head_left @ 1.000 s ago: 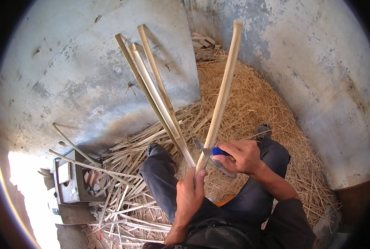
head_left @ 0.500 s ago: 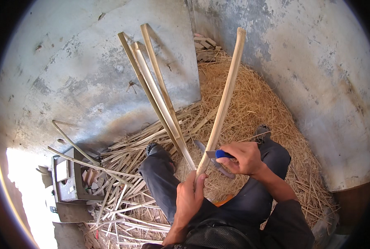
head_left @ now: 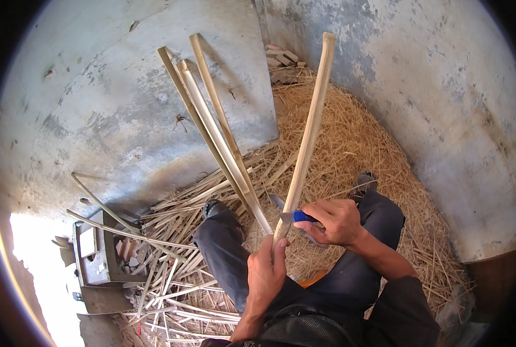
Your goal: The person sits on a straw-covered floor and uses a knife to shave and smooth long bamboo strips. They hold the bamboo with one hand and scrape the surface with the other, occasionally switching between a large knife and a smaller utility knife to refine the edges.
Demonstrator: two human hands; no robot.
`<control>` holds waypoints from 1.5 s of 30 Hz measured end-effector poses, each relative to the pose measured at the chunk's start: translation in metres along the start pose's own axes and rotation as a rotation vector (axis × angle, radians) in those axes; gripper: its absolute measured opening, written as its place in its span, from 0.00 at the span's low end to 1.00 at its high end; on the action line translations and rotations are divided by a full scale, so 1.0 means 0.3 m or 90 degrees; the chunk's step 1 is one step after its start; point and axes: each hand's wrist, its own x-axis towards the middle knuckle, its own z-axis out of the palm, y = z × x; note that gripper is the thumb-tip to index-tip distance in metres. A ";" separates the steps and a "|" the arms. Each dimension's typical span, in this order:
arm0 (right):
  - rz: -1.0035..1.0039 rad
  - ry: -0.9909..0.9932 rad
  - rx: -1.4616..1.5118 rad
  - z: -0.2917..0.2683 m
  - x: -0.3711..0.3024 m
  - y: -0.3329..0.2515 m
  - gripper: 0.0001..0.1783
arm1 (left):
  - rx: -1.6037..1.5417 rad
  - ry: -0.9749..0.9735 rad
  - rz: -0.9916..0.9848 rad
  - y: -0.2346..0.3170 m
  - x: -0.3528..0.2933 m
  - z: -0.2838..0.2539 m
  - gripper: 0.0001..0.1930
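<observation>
My left hand (head_left: 266, 269) is closed round the lower end of a long, pale split bamboo pole (head_left: 311, 124), which slants up and away in front of me. In my right hand (head_left: 336, 222) is a knife with a blue handle (head_left: 302, 216), gripped in curled fingers. Its short metal blade (head_left: 286, 218) lies across the bamboo, just above my left hand. Beyond the left hand, several more split bamboo lengths (head_left: 214, 139) lean on the grey wall, their lower ends close to the held piece. Part of a grey curved object (head_left: 277, 201) shows behind the bamboo.
Straw-like shavings (head_left: 350, 130) heap up ahead and to the right. Thin bamboo strips (head_left: 182, 309) cover the floor at left, near a wooden box (head_left: 99, 254) with rubble. Bricks (head_left: 283, 58) lie in the far corner. Worn walls (head_left: 437, 115) enclose the place.
The knife has slid a little down the bamboo toward my left hand. The pole's upper end has shifted slightly left in the picture, and the view has moved a little.
</observation>
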 end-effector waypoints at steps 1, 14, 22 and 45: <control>0.002 0.001 -0.002 0.003 -0.003 0.000 0.18 | 0.005 -0.002 -0.006 -0.003 -0.002 0.000 0.10; -0.019 -0.006 -0.024 0.009 -0.011 -0.002 0.16 | 0.018 -0.013 -0.028 -0.039 -0.046 -0.016 0.10; 0.306 0.276 -0.089 -0.226 0.083 0.275 0.26 | -0.045 -0.162 -0.102 -0.106 -0.205 0.022 0.13; 0.016 0.010 0.035 -0.015 -0.014 -0.009 0.17 | -0.025 -0.045 -0.017 -0.002 -0.039 -0.035 0.10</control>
